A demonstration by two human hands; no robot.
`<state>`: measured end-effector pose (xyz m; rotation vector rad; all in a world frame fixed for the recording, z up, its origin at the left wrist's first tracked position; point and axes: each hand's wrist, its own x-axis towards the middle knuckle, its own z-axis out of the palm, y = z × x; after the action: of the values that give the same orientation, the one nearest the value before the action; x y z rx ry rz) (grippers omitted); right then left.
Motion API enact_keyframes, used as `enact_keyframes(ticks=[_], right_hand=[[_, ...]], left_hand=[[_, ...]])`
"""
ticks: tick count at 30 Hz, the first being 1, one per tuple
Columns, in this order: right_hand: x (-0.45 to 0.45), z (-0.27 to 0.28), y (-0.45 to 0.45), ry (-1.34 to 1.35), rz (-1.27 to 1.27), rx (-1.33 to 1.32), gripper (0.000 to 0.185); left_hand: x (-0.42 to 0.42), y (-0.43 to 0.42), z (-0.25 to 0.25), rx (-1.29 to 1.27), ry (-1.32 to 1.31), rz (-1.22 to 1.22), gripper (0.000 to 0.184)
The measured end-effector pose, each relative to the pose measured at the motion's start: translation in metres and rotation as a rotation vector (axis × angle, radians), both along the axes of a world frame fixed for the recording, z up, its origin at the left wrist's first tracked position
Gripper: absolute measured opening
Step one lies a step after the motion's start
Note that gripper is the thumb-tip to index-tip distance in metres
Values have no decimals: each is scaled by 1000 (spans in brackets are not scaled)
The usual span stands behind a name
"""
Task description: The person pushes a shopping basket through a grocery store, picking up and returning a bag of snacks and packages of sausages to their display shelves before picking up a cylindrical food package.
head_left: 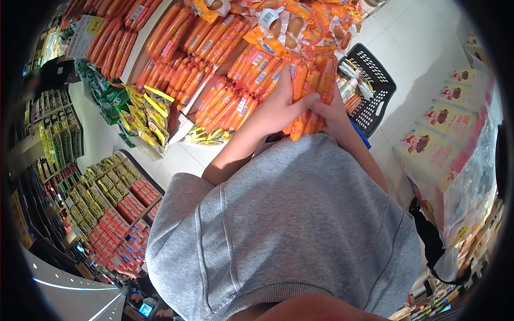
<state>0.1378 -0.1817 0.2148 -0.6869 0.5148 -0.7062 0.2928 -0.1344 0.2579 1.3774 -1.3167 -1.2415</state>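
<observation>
My left hand and my right hand are both closed around packs of orange-wrapped sausages, held upright in front of my grey top. My thumbs come together across the front of the wrapping. Just beyond lie rows of similar sausage packs on the display, with barcode labels on several. Bags of eggs in orange and clear packaging sit at the top. How many packs are in my hands cannot be made out.
To the right a black shopping basket holds white packets and more sausages. Yellow snack bags and green bags hang at the left. Shelves of boxed goods stand farther left. Printed plastic packaging is on the right.
</observation>
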Motion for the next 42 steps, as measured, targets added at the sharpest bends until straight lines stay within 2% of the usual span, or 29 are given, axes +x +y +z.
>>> enact_keyframes(ticks=[3,6,9,10,12,13,14,15,16,17,19,20,23,24,27,28,31,33,34,38,41,42], right_hand=[[-10,-2,6,-13,-43,20,83],[-25,0,8,-42,-97,71,81],[-49,-14,12,-217,-177,126,78],[-56,-15,15,-292,-208,178,78],[-73,-14,22,-420,-258,236,75],[-83,-12,24,-399,-294,256,74],[-94,-11,29,-381,-330,287,73],[-101,-10,32,-365,-360,320,72],[-104,-18,34,-484,-277,245,72],[-116,-30,43,-421,-280,253,77],[-135,-22,46,-297,-282,253,88],[-139,-23,47,-240,-401,171,86],[-165,-13,45,-155,-487,120,85],[-172,-17,44,-183,-518,116,85],[-196,-21,44,-443,-540,223,67],[-203,-20,40,-488,-545,231,69],[-220,-31,26,-521,-621,107,71],[-233,-25,19,-513,-616,126,73],[-236,-22,17,-511,-614,140,74],[-241,-17,1,-407,-619,145,78],[-237,-6,-13,-148,-605,48,82],[-234,-1,-21,-171,-595,-11,85]], left_hand=[[-7,-3,4,1,-92,-24,67],[-15,-11,16,49,-57,-113,64],[-32,-23,0,27,213,-58,68],[-38,-28,15,-179,-99,-17,60],[-41,-37,40,-534,-225,-91,56],[-46,-42,53,-711,-279,-130,54],[-64,-44,69,-763,64,-212,53],[-75,-45,85,-814,242,-286,53],[-87,-47,96,-861,351,-348,53],[-98,-46,108,-879,407,-379,53],[-121,-52,118,-912,461,-442,53],[-135,-58,118,-939,480,-478,53],[-174,-66,123,-969,531,-547,53],[-184,-67,125,-967,534,-558,53],[-215,-74,125,-959,475,-580,53],[-223,-81,122,-964,431,-582,53],[-240,-101,97,-913,142,-532,53],[-242,-105,62,-731,-69,-435,53],[-244,-105,46,-596,-129,-373,66],[-259,-100,19,35,189,-428,74],[-251,-106,14,149,315,-436,81],[-248,-108,16,155,307,-401,77]])
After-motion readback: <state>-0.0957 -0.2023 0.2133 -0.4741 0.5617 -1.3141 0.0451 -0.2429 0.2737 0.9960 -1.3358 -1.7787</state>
